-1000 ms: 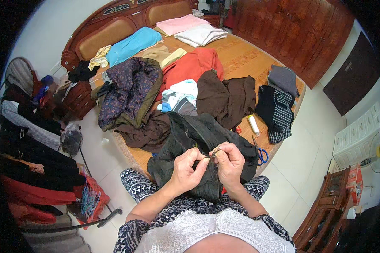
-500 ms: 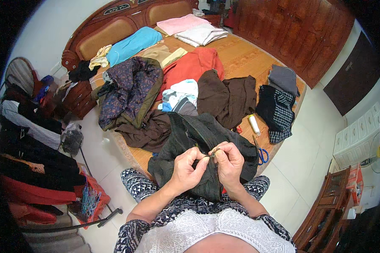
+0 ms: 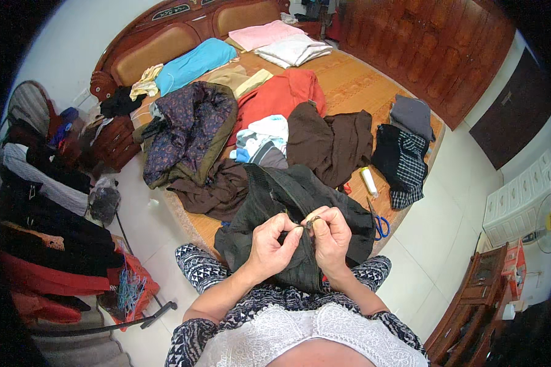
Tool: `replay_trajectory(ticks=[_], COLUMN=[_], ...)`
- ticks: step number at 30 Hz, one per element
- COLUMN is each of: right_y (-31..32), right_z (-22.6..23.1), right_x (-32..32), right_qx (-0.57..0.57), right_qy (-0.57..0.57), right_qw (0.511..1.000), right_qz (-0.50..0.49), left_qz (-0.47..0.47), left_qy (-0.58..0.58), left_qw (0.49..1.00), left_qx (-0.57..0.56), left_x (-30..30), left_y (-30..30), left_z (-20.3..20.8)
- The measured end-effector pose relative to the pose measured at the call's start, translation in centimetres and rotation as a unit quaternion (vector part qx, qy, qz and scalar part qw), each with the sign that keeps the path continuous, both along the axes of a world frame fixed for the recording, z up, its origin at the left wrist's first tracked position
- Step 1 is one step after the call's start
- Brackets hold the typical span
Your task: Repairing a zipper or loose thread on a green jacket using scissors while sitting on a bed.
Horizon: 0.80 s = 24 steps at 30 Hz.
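Across my lap and the bed's front edge lies a black garment (image 3: 324,189), bunched up, with what looks like an open front edge running down it. My left hand (image 3: 272,246) and my right hand (image 3: 329,240) meet over its middle, both closed in a pinch. Between the fingertips is a small dark piece (image 3: 309,223) at the garment's edge; whether it is cloth or a fastener is too small to tell. Just right of the garment, blue-handled scissors (image 3: 381,226) lie on the bed, below a white tube (image 3: 368,181).
Brown cloth (image 3: 333,144), a red garment (image 3: 281,95) and a patterned jacket (image 3: 193,131) cover the bed (image 3: 355,76). Black checked clothing (image 3: 404,165) lies at its right edge. On the left, clothes hang on a rack beside a red bag (image 3: 142,284) of hangers.
My right hand has shifted very slightly to the left, its pinch unchanged. The left hand and the garment stay nearly still.
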State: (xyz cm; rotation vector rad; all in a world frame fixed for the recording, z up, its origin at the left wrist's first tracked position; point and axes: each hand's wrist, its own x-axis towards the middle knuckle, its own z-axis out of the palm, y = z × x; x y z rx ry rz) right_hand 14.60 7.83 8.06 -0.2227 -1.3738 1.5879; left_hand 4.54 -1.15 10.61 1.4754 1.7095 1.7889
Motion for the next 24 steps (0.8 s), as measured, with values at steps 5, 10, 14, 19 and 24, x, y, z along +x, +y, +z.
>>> replay_trajectory(ticks=[5, 10, 14, 19, 24], right_y=[-0.3, 0.5, 0.5, 0.5, 1.2], right_z=[0.2, 0.3, 0.3, 0.0, 0.3], right_x=[0.1, 0.1, 0.6, 0.6, 0.4], right_qx=[0.068, 0.2, 0.181, 0.109, 0.164], right_qy=[-0.041, -0.06, -0.078, -0.04, -0.025], right_qw=[0.995, 0.972, 0.977, 0.992, 0.985], right_qz=[-0.065, -0.108, -0.082, -0.051, -0.048], left_qz=[0.021, 0.026, 0.016, -0.012, -0.013], left_qy=[0.015, 0.01, -0.009, -0.003, 0.004], left_qw=[1.0, 1.0, 1.0, 1.0, 1.0], left_qx=[0.002, 0.011, 0.012, 0.013, 0.023], left_x=[0.2, 0.4, 0.4, 0.2, 0.3], left_y=[-0.1, 0.0, 0.1, 0.2, 0.2], left_z=[0.1, 0.2, 0.0, -0.1, -0.2])
